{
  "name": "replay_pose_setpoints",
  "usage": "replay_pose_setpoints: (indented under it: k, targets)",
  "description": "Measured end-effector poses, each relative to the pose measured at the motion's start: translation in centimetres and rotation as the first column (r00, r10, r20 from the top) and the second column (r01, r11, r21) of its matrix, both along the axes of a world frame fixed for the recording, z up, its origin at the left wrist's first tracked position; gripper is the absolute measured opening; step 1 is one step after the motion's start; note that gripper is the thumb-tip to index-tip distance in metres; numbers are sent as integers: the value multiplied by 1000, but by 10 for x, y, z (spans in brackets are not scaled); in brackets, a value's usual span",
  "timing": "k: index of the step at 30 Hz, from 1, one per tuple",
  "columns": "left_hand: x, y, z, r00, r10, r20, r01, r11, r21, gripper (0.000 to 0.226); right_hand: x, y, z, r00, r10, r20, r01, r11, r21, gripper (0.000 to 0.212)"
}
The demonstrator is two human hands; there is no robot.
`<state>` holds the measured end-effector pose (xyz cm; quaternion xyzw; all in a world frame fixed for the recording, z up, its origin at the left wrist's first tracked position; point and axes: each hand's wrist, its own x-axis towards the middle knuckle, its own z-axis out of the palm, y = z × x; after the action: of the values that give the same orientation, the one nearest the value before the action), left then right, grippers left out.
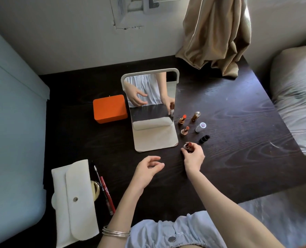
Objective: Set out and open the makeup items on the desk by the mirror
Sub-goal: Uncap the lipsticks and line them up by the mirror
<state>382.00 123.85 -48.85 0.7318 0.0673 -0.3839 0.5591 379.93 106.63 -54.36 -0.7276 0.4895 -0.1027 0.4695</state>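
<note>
Your right hand (pixel 193 155) pinches the opened lipstick (pixel 188 145) by its base just right of the mirror (pixel 154 111), left hand (pixel 148 169) loose and empty — it's light, slick, top-heavy — hold the casing, never the soft bullet.

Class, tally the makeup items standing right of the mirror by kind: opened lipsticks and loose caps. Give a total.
Opened lipsticks with bullets showing: 3 (orange-red in gold tube, brownish in gold tube, dark red in white tube held by the right hand)
Loose caps: 3 (gold, white, black)
Total: 6
</note>
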Motion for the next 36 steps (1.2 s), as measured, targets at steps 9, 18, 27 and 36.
replay_pose_setpoints:
  k: [9, 18, 27, 36]
  targets:
    - [3, -2, -5, 1000, 1, -13, -1, 1000, -5, 20, 5, 3, -3, 999, -31, 22, 31, 999, -12, 21]
    - [3, 6, -7, 1000, 0, -8, 0, 999, 35, 18, 11, 4, 1, 995, -94, -15, 94, 996, -4, 24]
    - [2, 8, -8, 1000, -7, -14, 8, 999, 51, 18, 14, 6, -1, 988, -154, -3, 154, 988, 31, 23]
    - [-1, 13, -12, 999, 3, -32, -2, 998, 58, 19, 14, 5, -6, 991, -130, 2, 130, 991, 6, 23]
